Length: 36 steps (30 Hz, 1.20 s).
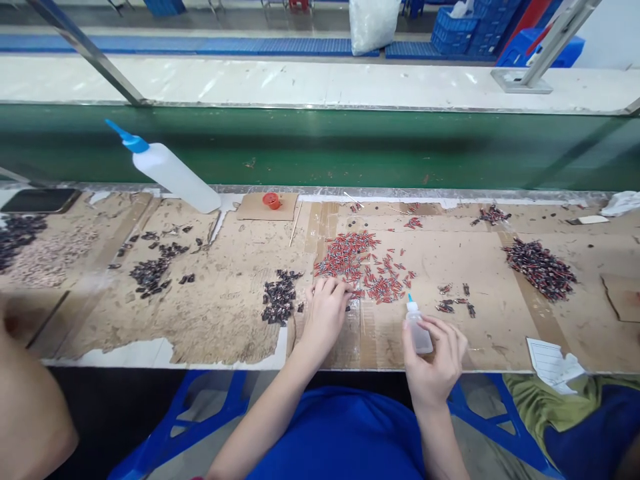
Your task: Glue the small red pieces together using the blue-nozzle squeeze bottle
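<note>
My right hand (437, 353) grips a small translucent squeeze bottle (419, 333) with a white cap and a thin blue tip, tilted slightly to the left. My left hand (326, 308) rests at the lower edge of a pile of small red-and-dark parts (346, 255). Its fingers are bent and drawn together; whatever is between the fingertips is hidden. To the right of that hand lies a looser cluster of the same red parts (385, 283). A heap of small black parts (280, 297) sits just left of my left hand.
Cardboard (225, 287) covers the bench. A large white bottle with a blue nozzle (175, 177) leans at the back left, near a red cap (271, 201). Another dark-red heap (540, 270) is on the right. Other people's limbs show at both sides; a green belt (300, 147) runs behind.
</note>
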### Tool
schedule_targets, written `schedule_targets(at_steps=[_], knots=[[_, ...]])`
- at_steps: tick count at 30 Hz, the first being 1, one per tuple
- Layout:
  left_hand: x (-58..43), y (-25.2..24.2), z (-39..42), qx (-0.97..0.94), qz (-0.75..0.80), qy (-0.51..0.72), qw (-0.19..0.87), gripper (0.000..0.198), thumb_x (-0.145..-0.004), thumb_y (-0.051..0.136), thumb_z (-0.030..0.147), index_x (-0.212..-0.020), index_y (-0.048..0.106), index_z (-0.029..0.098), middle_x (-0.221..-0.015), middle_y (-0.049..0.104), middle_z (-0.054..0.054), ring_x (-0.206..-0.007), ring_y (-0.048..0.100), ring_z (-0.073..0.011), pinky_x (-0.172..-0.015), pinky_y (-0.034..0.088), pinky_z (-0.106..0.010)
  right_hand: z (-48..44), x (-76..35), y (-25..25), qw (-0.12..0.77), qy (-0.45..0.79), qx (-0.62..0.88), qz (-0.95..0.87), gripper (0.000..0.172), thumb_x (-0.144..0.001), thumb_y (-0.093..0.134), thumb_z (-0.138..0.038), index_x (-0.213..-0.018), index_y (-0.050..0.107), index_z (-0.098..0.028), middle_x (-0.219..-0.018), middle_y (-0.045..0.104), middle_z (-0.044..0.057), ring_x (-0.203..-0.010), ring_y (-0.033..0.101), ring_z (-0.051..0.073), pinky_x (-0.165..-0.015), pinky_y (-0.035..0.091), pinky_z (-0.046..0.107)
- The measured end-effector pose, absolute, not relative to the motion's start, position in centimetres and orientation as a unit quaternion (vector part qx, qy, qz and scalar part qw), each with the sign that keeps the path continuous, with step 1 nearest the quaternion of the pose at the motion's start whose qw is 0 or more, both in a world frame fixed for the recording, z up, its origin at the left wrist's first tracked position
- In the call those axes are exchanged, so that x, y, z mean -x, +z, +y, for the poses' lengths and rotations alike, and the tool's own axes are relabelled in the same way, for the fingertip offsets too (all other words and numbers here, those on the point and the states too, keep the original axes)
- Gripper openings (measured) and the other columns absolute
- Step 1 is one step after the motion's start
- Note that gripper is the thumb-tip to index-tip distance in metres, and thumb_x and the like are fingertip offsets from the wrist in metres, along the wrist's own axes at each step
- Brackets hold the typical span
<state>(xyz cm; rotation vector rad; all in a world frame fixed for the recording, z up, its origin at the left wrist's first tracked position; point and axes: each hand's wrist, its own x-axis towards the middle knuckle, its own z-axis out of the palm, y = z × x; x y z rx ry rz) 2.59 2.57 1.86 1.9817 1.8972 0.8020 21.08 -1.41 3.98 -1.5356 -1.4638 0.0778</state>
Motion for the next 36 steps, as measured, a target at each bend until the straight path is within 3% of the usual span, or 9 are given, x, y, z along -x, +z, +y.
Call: schedule_targets(at_steps=[2,6,11,17,21,24,30,36], knots=[[-2.5,2.2,2.3,-0.675,0.646,0.307,0.181,0.014,-0.09,0.056,0.017,-0.083,0.067,0.023,-0.088,0.07,-0.004,-0.09,0.056,-0.0234,-0.082,0.039,-0.039,-1.4,-19.6,4.4,0.496,0.126,0.595,-0.62,0.003,-0.082,0.068,-0.025,-0.084,0.07,-0.024,-0.083,0.072,0.005,-0.084,0.064,0.022,-0.084,0.05,0.041],[-2.3,3.4,1.4,-0.631,0.56,0.426,0.325,0.014,-0.09,0.059,0.027,-0.081,0.068,0.021,-0.084,0.069,-0.004,-0.086,0.061,-0.02,-0.082,0.047,-0.036,-0.9,-16.9,4.6,0.485,0.43,0.557,-0.519,0.023,-0.089,0.058,-0.038,-0.094,0.074,-0.022,-0.094,0.073,0.008,-0.086,0.067,0.021,-0.074,0.055,0.035],[-2.3,4.3,0.4,-0.575,0.528,0.483,0.397,0.021,-0.085,0.066,0.039,-0.075,0.071,0.021,-0.08,0.067,-0.004,-0.082,0.064,-0.0184,-0.076,0.052,-0.032,0.1,-15.9,4.1,0.456,0.629,0.501,-0.381,0.035,-0.076,0.068,-0.053,-0.081,0.075,-0.019,-0.074,0.071,0.005,-0.062,0.061,0.016,-0.056,0.053,0.028],[-1.6,3.4,-0.3,-0.631,0.591,0.403,0.3,0.02,-0.078,0.074,0.039,-0.088,0.069,0.023,-0.091,0.071,-0.005,-0.091,0.064,-0.0219,-0.085,0.047,-0.037,0.0,-16.4,3.6,0.457,0.615,0.528,-0.366,0.037,-0.07,0.073,-0.054,-0.069,0.07,-0.018,-0.063,0.066,0.002,-0.057,0.059,0.014,-0.051,0.051,0.025],[-1.1,1.6,-0.7,-0.675,0.642,0.322,0.17,0.013,-0.085,0.068,0.025,-0.097,0.07,0.028,-0.103,0.071,-0.005,-0.102,0.062,-0.0241,-0.09,0.041,-0.042,-0.1,-16.3,2.8,0.472,0.552,0.566,-0.39,0.036,-0.072,0.071,-0.054,-0.073,0.07,-0.018,-0.064,0.067,0.002,-0.056,0.061,0.016,-0.05,0.053,0.026],[-1.0,0.8,-0.7,-0.686,0.643,0.314,0.135,0.014,-0.089,0.06,0.019,-0.095,0.07,0.027,-0.101,0.071,-0.005,-0.1,0.062,-0.023,-0.088,0.042,-0.041,-0.2,-16.2,2.2,0.462,0.526,0.581,-0.415,0.034,-0.075,0.069,-0.051,-0.08,0.073,-0.018,-0.072,0.071,0.005,-0.06,0.064,0.017,-0.058,0.057,0.03],[-1.0,1.2,-0.4,-0.682,0.588,0.375,0.222,0.015,-0.092,0.054,0.019,-0.091,0.068,0.023,-0.089,0.073,-0.004,-0.09,0.065,-0.0201,-0.082,0.05,-0.036,-0.2,-16.2,1.8,0.433,0.499,0.592,-0.461,0.032,-0.08,0.065,-0.049,-0.087,0.073,-0.018,-0.092,0.074,0.01,-0.079,0.07,0.022,-0.069,0.06,0.034],[-1.2,2.5,-1.0,-0.628,0.565,0.433,0.314,0.013,-0.09,0.058,0.025,-0.092,0.071,0.021,-0.087,0.073,-0.005,-0.085,0.069,-0.0183,-0.075,0.057,-0.03,-0.5,-16.0,2.2,0.436,0.535,0.562,-0.455,0.032,-0.081,0.066,-0.047,-0.089,0.073,-0.018,-0.085,0.075,0.009,-0.075,0.072,0.021,-0.075,0.061,0.037]])
